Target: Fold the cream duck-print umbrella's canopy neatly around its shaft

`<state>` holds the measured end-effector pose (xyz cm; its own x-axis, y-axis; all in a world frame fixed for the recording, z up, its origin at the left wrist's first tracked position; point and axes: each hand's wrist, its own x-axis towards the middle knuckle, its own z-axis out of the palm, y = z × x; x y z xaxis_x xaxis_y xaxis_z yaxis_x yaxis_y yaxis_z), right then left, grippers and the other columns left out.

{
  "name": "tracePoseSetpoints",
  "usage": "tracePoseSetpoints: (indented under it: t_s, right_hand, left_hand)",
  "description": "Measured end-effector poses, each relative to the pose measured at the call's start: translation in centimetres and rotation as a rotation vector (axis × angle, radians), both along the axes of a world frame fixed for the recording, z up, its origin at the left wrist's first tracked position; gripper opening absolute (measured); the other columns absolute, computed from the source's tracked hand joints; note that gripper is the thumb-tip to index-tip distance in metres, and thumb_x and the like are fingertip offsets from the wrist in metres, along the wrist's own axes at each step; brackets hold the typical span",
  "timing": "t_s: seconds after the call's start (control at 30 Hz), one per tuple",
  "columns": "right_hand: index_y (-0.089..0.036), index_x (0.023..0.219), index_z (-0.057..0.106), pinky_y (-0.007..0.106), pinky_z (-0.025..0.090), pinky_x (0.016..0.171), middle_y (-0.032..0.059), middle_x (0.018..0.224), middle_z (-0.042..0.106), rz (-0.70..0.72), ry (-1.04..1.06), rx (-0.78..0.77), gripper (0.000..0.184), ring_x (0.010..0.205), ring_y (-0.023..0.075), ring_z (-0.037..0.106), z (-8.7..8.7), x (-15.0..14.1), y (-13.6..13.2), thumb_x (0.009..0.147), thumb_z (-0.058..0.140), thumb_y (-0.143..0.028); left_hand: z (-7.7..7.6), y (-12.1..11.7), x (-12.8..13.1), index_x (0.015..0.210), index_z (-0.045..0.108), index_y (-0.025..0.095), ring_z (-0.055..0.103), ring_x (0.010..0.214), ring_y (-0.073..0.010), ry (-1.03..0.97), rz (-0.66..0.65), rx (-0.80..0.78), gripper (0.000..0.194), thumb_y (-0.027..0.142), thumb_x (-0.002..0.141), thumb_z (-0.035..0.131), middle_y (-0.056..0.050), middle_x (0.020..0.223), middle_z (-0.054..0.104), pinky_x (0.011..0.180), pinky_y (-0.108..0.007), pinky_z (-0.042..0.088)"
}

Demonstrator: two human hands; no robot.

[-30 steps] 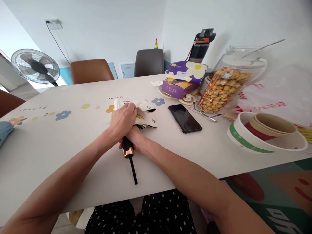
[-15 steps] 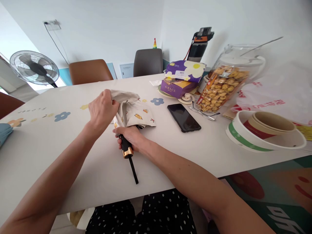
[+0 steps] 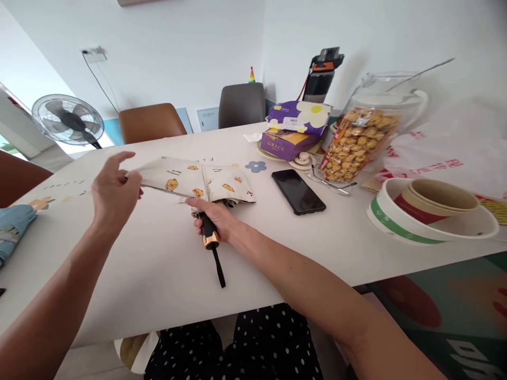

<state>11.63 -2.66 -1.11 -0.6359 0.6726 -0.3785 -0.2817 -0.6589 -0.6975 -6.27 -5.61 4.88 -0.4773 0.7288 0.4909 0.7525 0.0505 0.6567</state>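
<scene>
A folding umbrella (image 3: 227, 184) in cream fabric with small yellow cartoon figures lies across the table in front of me. Its black handle with a gold band (image 3: 209, 232) points toward me, and a black strap hangs from the end. My right hand (image 3: 216, 216) is closed around the top of the handle and the gathered cloth beside it. Out to the left, my left hand (image 3: 116, 187) pinches the outer corner of one canopy panel (image 3: 174, 177), which is stretched flat between both hands. The umbrella's ribs are mostly hidden under the cloth.
Right of the umbrella lie a black phone (image 3: 298, 191) and eyeglasses (image 3: 336, 184). Farther right stand paper bowls (image 3: 404, 227) and a jar of snacks (image 3: 356, 142). Purple boxes (image 3: 287, 142) and a bottle (image 3: 319, 79) are behind. A blue folded cloth item (image 3: 16, 227) sits at the left edge.
My left hand has moved left and slightly down, pulling the bunched panel out flat. My right hand keeps its hold at the handle. The view has shifted slightly left.
</scene>
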Motion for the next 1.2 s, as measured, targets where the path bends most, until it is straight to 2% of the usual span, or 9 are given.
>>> tracePoseSetpoints:
  t_s: [0.13, 0.27, 0.53, 0.6, 0.7, 0.8, 0.97, 1.1, 1.2]
  right_hand:
    - [-0.02, 0.086, 0.047, 0.018, 0.042, 0.033, -0.0047, 0.061, 0.046, -0.004, 0.017, -0.033, 0.043, 0.04, 0.0055, 0.044, 0.0, 0.1, 0.0, 0.06, 0.073, -0.044]
    - [-0.02, 0.081, 0.047, 0.018, 0.041, 0.032, -0.0043, 0.06, 0.045, -0.033, -0.022, -0.03, 0.041, 0.039, 0.0055, 0.044, -0.2, 0.0, 0.1, 0.061, 0.073, -0.044]
    - [-0.016, 0.067, 0.047, 0.019, 0.039, 0.029, -0.0041, 0.055, 0.044, -0.062, -0.179, 0.048, 0.028, 0.038, 0.006, 0.042, 0.4, 0.0, 0.2, 0.063, 0.072, -0.026]
    - [-0.016, 0.066, 0.047, 0.02, 0.039, 0.029, -0.0037, 0.054, 0.045, -0.056, -0.202, 0.07, 0.026, 0.038, 0.0063, 0.042, 0.7, 0.1, 0.0, 0.062, 0.071, -0.024]
    - [-0.016, 0.065, 0.047, 0.021, 0.04, 0.029, -0.0037, 0.05, 0.045, -0.045, -0.228, 0.101, 0.021, 0.037, 0.0069, 0.042, 1.0, 0.1, -0.2, 0.064, 0.067, -0.023]
    - [-0.017, 0.065, 0.048, 0.022, 0.04, 0.029, -0.0036, 0.044, 0.045, -0.024, -0.288, 0.144, 0.017, 0.033, 0.0087, 0.041, 1.0, 0.0, -0.4, 0.067, 0.063, -0.025]
    - [-0.017, 0.066, 0.05, 0.023, 0.041, 0.03, -0.0038, 0.04, 0.045, -0.035, -0.286, 0.232, 0.018, 0.033, 0.0098, 0.042, 0.9, -0.1, -0.7, 0.064, 0.064, -0.029]
    - [-0.017, 0.065, 0.05, 0.023, 0.042, 0.031, -0.0034, 0.041, 0.046, -0.005, -0.296, 0.249, 0.018, 0.033, 0.0103, 0.044, 0.7, -0.1, -0.7, 0.063, 0.063, -0.029]
    - [-0.017, 0.064, 0.049, 0.022, 0.043, 0.031, -0.0025, 0.041, 0.048, 0.05, -0.303, 0.25, 0.013, 0.033, 0.0106, 0.045, 0.6, -0.1, -0.8, 0.066, 0.059, -0.026]
  left_hand:
    - [-2.9, -1.4, -2.2, 0.091, 0.068, 0.031, 0.056, 0.058, -0.0143, -0.109, -0.032, -0.172, 0.028, 0.02, 0.073, 0.048, 0.004, 0.066, 0.059, 0.057, -0.03, 0.049]
    - [-4.0, -2.2, -2.8, 0.083, 0.068, 0.027, 0.057, 0.062, -0.0148, -0.299, -0.031, -0.249, 0.021, 0.023, 0.07, 0.052, 0.003, 0.075, 0.061, 0.062, -0.033, 0.051]
    - [-5.7, -1.8, -4.0, 0.093, 0.066, 0.032, 0.056, 0.06, -0.0185, 0.01, -0.132, -0.674, 0.027, 0.031, 0.071, 0.049, 0.001, 0.064, 0.059, 0.054, -0.029, 0.042]
    - [-5.7, -1.8, -3.8, 0.093, 0.065, 0.031, 0.059, 0.068, -0.0205, 0.063, -0.07, -0.587, 0.026, 0.033, 0.071, 0.05, -0.001, 0.075, 0.063, 0.056, -0.03, 0.043]
    - [-4.8, -2.0, -2.4, 0.093, 0.063, 0.028, 0.06, 0.085, -0.0215, 0.016, 0.007, -0.281, 0.023, 0.032, 0.073, 0.051, -0.002, 0.093, 0.065, 0.068, -0.031, 0.047]
    - [-3.5, -1.9, 0.5, 0.098, 0.061, 0.025, 0.061, 0.089, -0.0193, -0.095, -0.102, -0.119, 0.026, 0.034, 0.078, 0.047, -0.003, 0.094, 0.065, 0.08, -0.031, 0.047]
    - [-2.4, -0.2, 6.0, 0.116, 0.051, 0.022, 0.055, 0.099, -0.0202, -0.108, -0.344, -0.197, 0.042, 0.041, 0.079, 0.047, -0.006, 0.125, 0.05, 0.084, -0.031, 0.044]
    - [-2.6, 2.2, 7.8, 0.1, 0.056, 0.017, 0.057, 0.088, -0.0222, -0.217, -0.269, -0.255, 0.037, 0.044, 0.078, 0.047, -0.007, 0.099, 0.061, 0.078, -0.036, 0.046]
    - [-3.0, 4.0, 7.3, 0.092, 0.057, 0.014, 0.059, 0.076, -0.0229, -0.54, -0.231, -0.253, 0.035, 0.043, 0.072, 0.055, -0.007, 0.082, 0.062, 0.066, -0.035, 0.049]
